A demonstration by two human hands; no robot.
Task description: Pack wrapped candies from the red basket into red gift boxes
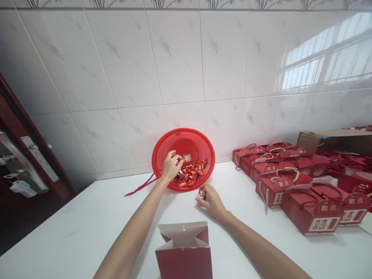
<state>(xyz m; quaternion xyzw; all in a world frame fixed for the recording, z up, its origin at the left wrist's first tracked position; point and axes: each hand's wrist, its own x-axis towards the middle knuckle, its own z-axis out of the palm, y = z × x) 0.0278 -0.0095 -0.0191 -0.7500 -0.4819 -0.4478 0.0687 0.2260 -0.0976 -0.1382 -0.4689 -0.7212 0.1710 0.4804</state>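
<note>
A red plastic basket [158, 141] leans against the wall, with wrapped candies [190, 174] gathered in its lower part. My left hand [171, 167] reaches over its left rim, fingers pinched around a small wrapped candy that is mostly hidden by them. Just outside the front right of the basket, my right hand [213, 200] grips a red and white wrapped candy [200, 192] between thumb and fingers, low over the table. Nearest to me, between my forearms, an open dark red paper box [183, 261] stands upright with its top flaps spread.
Several closed red gift boxes [312, 209] with cord handles are grouped on the right. Behind them stands a brown cardboard box [309, 141]. A pink ribbon [141, 188] lies left of the basket on the white table [87, 228]. Tiled wall [180, 77] bounds the back.
</note>
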